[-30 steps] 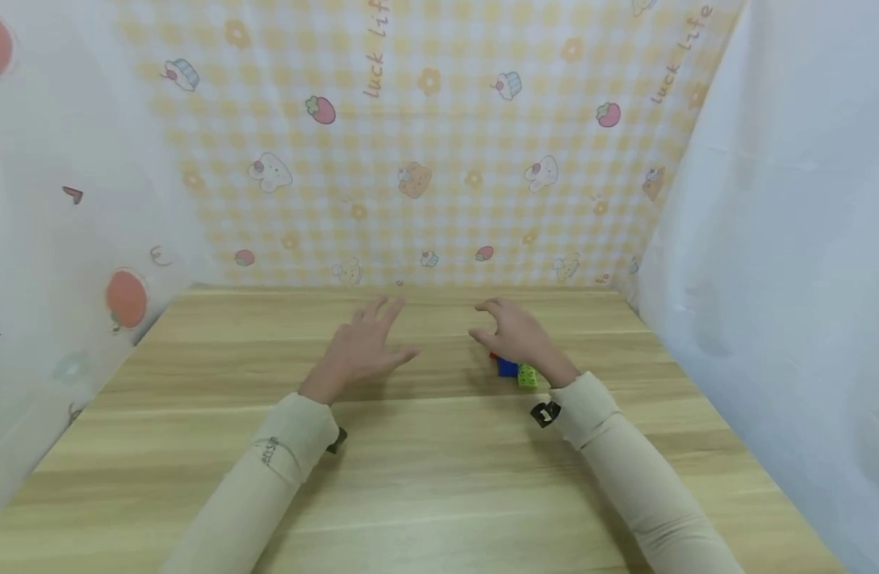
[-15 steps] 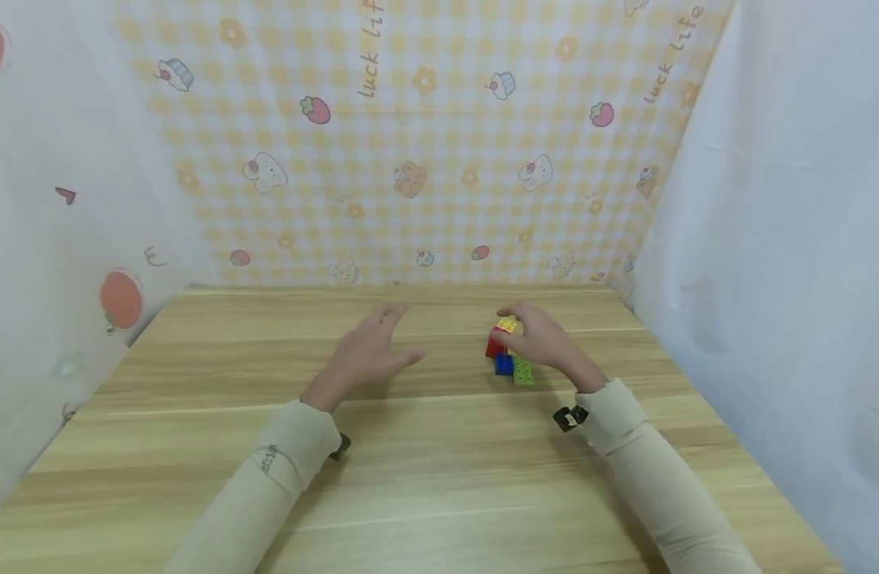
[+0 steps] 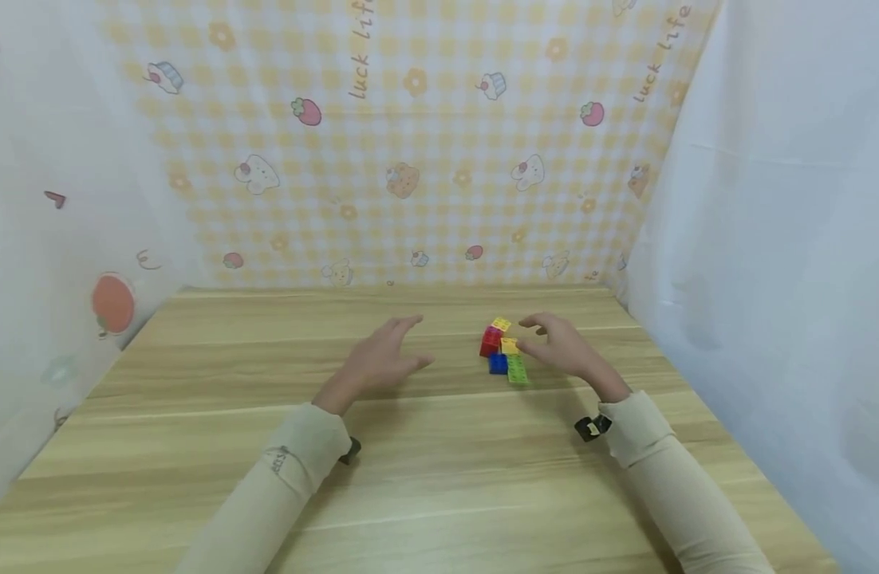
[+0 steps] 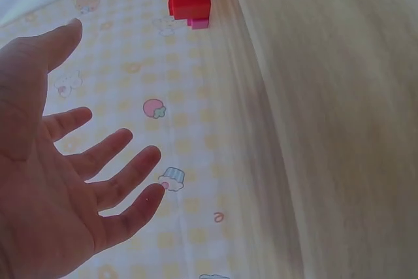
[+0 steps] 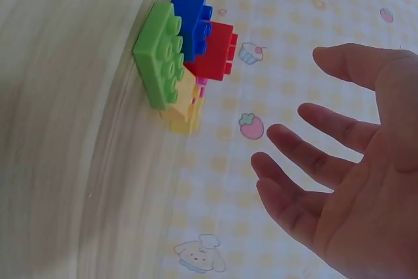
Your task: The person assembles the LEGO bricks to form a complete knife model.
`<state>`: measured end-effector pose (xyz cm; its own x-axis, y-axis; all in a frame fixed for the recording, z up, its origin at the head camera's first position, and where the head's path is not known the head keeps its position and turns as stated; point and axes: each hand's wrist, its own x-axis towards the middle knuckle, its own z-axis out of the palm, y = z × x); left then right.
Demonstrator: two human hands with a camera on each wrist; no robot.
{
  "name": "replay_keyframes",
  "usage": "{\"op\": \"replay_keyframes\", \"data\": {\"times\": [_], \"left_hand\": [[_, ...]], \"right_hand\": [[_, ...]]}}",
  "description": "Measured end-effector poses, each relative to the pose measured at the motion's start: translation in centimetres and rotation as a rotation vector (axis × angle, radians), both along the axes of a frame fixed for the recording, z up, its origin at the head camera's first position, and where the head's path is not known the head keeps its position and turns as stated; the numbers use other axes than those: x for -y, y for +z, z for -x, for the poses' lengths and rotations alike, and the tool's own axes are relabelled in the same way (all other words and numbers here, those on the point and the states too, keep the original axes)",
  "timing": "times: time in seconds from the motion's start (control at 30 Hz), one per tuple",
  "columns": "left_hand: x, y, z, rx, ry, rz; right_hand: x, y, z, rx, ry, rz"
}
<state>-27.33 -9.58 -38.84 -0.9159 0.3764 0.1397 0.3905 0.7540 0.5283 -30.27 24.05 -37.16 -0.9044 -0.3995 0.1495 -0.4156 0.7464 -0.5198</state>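
Several toy building bricks sit bunched together on the wooden table, right of the middle. In the head view a red brick stands behind a blue brick. Beside the blue one lies a green brick, with a yellow-orange brick behind it. Another yellow brick and a bit of pink show at the back. My right hand hovers just right of the cluster, fingers loosely spread, holding nothing. To its left, my left hand hovers over the table, also holding nothing, its fingers apart in the left wrist view.
A checked cloth with printed figures hangs along the table's back edge. White sheets close off the left side and the right side. Each wrist wears a small dark camera, such as the right camera.
My right hand has moved rightward off the bricks, which were partly hidden under it and now show in full. My left hand has shifted slightly right. The head view has turned a little.
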Motion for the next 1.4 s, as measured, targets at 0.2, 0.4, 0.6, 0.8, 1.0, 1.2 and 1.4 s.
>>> {"op": "replay_keyframes", "data": {"times": [0.2, 0.4, 0.6, 0.8, 1.0, 1.2, 1.4], "left_hand": [[-0.5, -0.7, 0.5, 0.015, -0.031, -0.027], [-1.3, -1.2, 1.0, 0.03, -0.052, -0.059], [-2.2, -1.4, 1.5, 0.074, -0.066, -0.106], [-3.6, -1.8, 2.4, 0.127, -0.085, -0.153], [-5.1, -2.4, 4.0, 0.176, -0.116, -0.202], [-6.4, -2.7, 5.4, 0.218, -0.137, -0.222], [-7.3, -2.3, 6.3, 0.234, -0.141, -0.202]], "right_hand": [[-1.1, -0.7, 0.2, 0.056, -0.003, 0.046], [-2.3, -1.7, 0.5, 0.104, 0.018, 0.058], [-2.5, -2.1, 0.7, 0.138, 0.03, 0.082], [-2.7, -2.3, 0.4, 0.168, 0.024, 0.077], [-2.9, -2.8, 0.4, 0.169, 0.049, 0.096], [-2.8, -3.2, 0.6, 0.181, 0.057, 0.103], [-2.5, -3.0, 0.5, 0.179, 0.065, 0.094]]}}
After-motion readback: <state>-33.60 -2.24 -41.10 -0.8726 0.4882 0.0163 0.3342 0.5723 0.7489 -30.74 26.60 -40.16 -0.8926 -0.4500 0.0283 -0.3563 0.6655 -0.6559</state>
